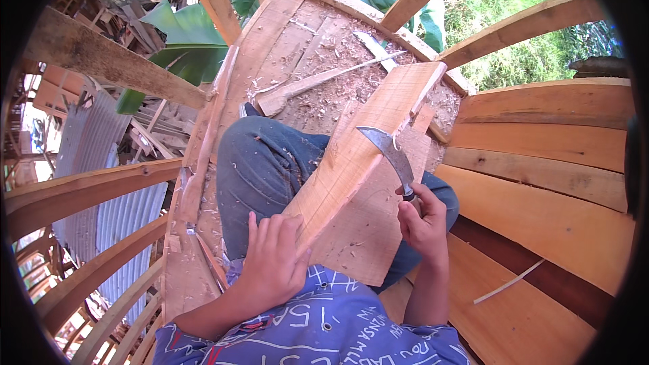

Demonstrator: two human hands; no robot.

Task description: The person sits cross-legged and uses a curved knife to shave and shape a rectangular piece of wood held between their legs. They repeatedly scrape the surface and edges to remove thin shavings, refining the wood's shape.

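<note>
A long wooden board [351, 155] slants across my lap, its near end close to my belly and its far end up toward the right. My left hand [276, 253] grips that near end, fingers over its edge. In my right hand [426, 220] is a curved knife [397, 159], the fist closed round its dark handle. The hooked blade lies across the board's right edge, tip pointing left. A thin curled shaving shows beside the blade. Under the board rests a wider flat wooden panel [358, 236], partly hidden.
Shavings litter the plank floor [270, 34]. A long piece of wood with a thick end [297, 89] and a pale flat blade [372, 47] lie beyond my knees. Curved wooden ribs [101, 189] rise at left; planked sides [541, 203] stand at right, with a thin strip [507, 282].
</note>
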